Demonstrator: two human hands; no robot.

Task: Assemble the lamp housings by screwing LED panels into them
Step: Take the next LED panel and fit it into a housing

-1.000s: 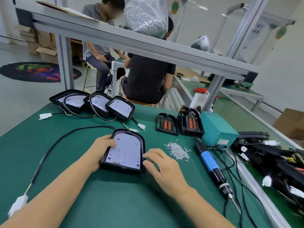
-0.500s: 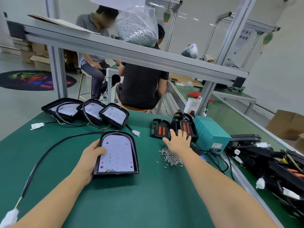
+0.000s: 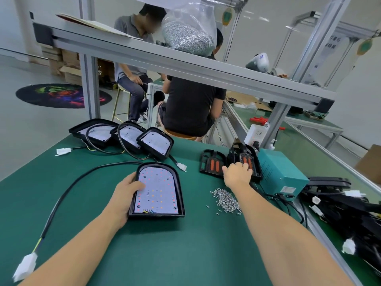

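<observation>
A black lamp housing (image 3: 179,183) lies on the green mat in front of me, with a white LED panel (image 3: 159,193) seated in it. My left hand (image 3: 125,195) grips the housing's left edge, thumb lying on the panel. My right hand (image 3: 237,174) is stretched out to a stack of black cover frames with orange strips (image 3: 248,154), its fingers curled on the stack's near edge. A loose pile of small silver screws (image 3: 225,200) lies on the mat just under my right forearm.
Three more housings with panels (image 3: 155,144) overlap at the back left, trailing cables and white plugs. A single cover frame (image 3: 211,164) lies flat beside the stack. A teal power box (image 3: 278,172) and a heap of black housings (image 3: 346,209) fill the right. Overhead runs a shelf beam (image 3: 144,56).
My right hand left the housing's right side, passed over the screws and reached the stack of cover frames. My left hand stayed on the housing.
</observation>
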